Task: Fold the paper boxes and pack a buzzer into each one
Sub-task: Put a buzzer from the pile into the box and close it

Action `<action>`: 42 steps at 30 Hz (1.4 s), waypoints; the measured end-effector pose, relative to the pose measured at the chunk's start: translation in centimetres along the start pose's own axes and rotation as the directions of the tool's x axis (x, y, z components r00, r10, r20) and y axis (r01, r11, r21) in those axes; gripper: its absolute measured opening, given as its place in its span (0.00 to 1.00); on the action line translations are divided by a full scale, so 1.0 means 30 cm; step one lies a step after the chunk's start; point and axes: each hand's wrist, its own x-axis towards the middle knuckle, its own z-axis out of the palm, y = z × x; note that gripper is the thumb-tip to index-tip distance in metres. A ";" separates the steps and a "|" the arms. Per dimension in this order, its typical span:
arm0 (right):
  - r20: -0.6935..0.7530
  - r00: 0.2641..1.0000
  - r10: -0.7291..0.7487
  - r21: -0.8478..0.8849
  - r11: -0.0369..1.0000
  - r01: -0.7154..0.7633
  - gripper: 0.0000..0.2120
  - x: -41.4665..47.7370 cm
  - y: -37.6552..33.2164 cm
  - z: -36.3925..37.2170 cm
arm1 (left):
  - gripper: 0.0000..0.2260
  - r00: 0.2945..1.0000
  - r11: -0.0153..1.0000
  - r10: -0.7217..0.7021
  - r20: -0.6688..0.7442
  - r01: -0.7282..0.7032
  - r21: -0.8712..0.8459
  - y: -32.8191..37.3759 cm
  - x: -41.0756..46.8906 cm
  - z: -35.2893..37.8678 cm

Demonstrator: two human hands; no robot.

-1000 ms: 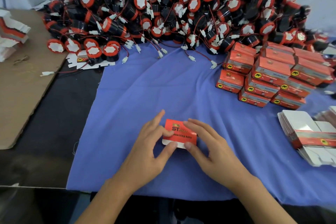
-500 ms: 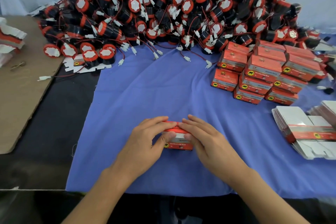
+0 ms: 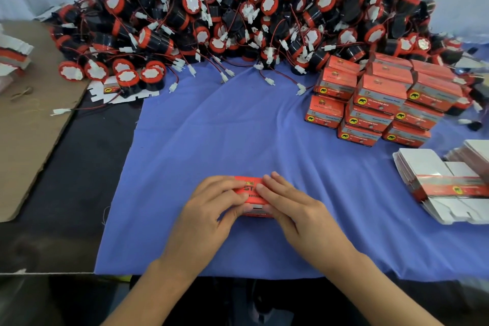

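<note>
As I look down through the head camera, the red paper box (image 3: 251,189) sits low on the blue cloth (image 3: 238,127), gripped between both hands. The left hand (image 3: 209,209) curls its fingers over the box's left top, thumb against the near face. The right hand (image 3: 293,209) pinches the right side the same way. Well beyond it I see the buzzer pile (image 3: 238,8), with finished boxes (image 3: 378,103) stacked at right and flat blanks (image 3: 436,182) nearer the right edge.
</note>
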 end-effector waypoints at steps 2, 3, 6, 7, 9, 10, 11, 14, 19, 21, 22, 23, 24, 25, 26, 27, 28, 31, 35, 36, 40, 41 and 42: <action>-0.027 1.000 -0.008 -0.041 0.999 0.007 0.18 -0.005 -0.005 0.012 | 0.10 0.998 0.995 0.056 -0.032 -0.053 0.080 0.002 -0.016 0.010; -0.045 0.999 -0.022 -0.071 0.997 0.019 0.18 -0.010 -0.007 0.016 | 0.11 0.996 0.991 0.074 -0.041 -0.069 0.118 0.002 -0.025 0.013; -0.102 0.989 -0.106 -0.200 0.976 0.084 0.18 -0.027 -0.009 0.021 | 0.11 0.992 0.971 0.120 -0.037 -0.109 0.211 0.002 -0.056 0.018; -0.105 0.986 -0.129 -0.241 0.965 0.101 0.19 -0.033 -0.009 0.022 | 0.10 0.991 0.962 0.132 -0.024 -0.123 0.242 -0.001 -0.067 0.017; -0.101 0.981 -0.163 -0.337 0.934 0.121 0.20 -0.044 -0.001 0.028 | 0.10 0.989 0.938 0.147 0.017 -0.145 0.314 -0.008 -0.083 0.017; -0.090 0.982 -0.168 -0.392 0.912 0.121 0.20 -0.052 0.003 0.035 | 0.11 0.989 0.925 0.143 0.045 -0.150 0.349 -0.007 -0.089 0.017; -0.070 0.984 -0.162 -0.442 0.889 0.115 0.23 -0.058 0.005 0.042 | 0.13 0.988 0.913 0.133 0.074 -0.151 0.378 -0.004 -0.093 0.018; 0.006 0.994 -0.105 -0.539 0.837 0.092 0.36 -0.068 -0.002 0.051 | 0.14 0.990 0.913 0.087 0.113 -0.124 0.389 0.020 -0.093 0.019; -0.023 0.998 0.051 -0.182 0.982 -0.054 0.37 -0.087 -0.030 0.070 | 0.04 0.982 0.982 -0.188 -0.010 0.188 0.016 0.056 -0.080 0.031; -0.152 0.963 0.221 0.077 0.974 -0.211 0.34 -0.086 -0.056 0.087 | 0.07 0.963 0.963 -0.265 -0.050 0.262 -0.062 0.064 -0.073 0.037; -0.244 0.915 0.320 0.199 0.941 -0.275 0.31 -0.081 -0.068 0.094 | 0.09 0.946 0.942 -0.320 -0.057 0.312 -0.125 0.068 -0.065 0.041; -0.313 0.853 0.419 0.305 0.894 -0.327 0.27 -0.071 -0.077 0.096 | 0.10 0.926 0.914 -0.373 -0.053 0.357 -0.193 0.075 -0.052 0.043; -0.337 0.796 0.503 0.388 0.844 -0.369 0.23 -0.058 -0.083 0.093 | 0.12 0.908 0.884 -0.416 -0.045 0.392 -0.256 0.079 -0.038 0.047; -0.329 0.755 0.567 0.448 0.797 -0.404 0.19 -0.042 -0.084 0.088 | 0.13 0.895 0.858 -0.445 -0.033 0.415 -0.301 0.082 -0.021 0.051; -0.320 0.727 0.608 0.487 0.764 -0.424 0.16 -0.025 -0.085 0.080 | 0.13 0.890 0.844 -0.456 -0.026 0.423 -0.330 0.084 0.004 0.055; -0.330 0.703 0.630 0.511 0.745 -0.428 0.15 -0.007 -0.087 0.070 | 0.12 0.889 0.833 -0.458 -0.020 0.421 -0.360 0.085 0.033 0.060; -0.360 0.680 0.639 0.528 0.740 -0.416 0.15 0.016 -0.087 0.055 | 0.12 0.891 0.824 -0.454 -0.020 0.411 -0.391 0.086 0.069 0.066; -0.403 0.642 0.653 0.558 0.731 -0.393 0.21 0.104 -0.069 0.002 | 0.10 0.901 0.818 -0.431 -0.038 0.373 -0.437 0.096 0.207 0.109; -0.390 0.589 0.708 0.610 0.677 -0.411 0.30 0.244 -0.022 -0.064 | 0.07 0.911 0.795 -0.411 0.010 0.364 -0.485 0.091 0.419 0.206; -0.401 0.572 0.715 0.620 0.672 -0.405 0.31 0.277 -0.006 -0.078 | 0.06 0.907 0.775 -0.420 0.035 0.378 -0.507 0.084 0.469 0.231; -0.405 0.477 0.780 0.686 0.604 -0.405 0.31 0.392 0.070 -0.123 | 0.08 0.889 0.705 -0.449 0.086 0.412 -0.578 0.060 0.636 0.335; -0.413 0.452 0.791 0.703 0.592 -0.394 0.30 0.415 0.091 -0.127 | 0.09 0.885 0.689 -0.455 0.102 0.422 -0.589 0.053 0.670 0.361; -0.423 0.431 0.797 0.723 0.584 -0.370 0.28 0.437 0.112 -0.129 | 0.10 0.879 0.674 -0.462 0.122 0.437 -0.595 0.044 0.702 0.386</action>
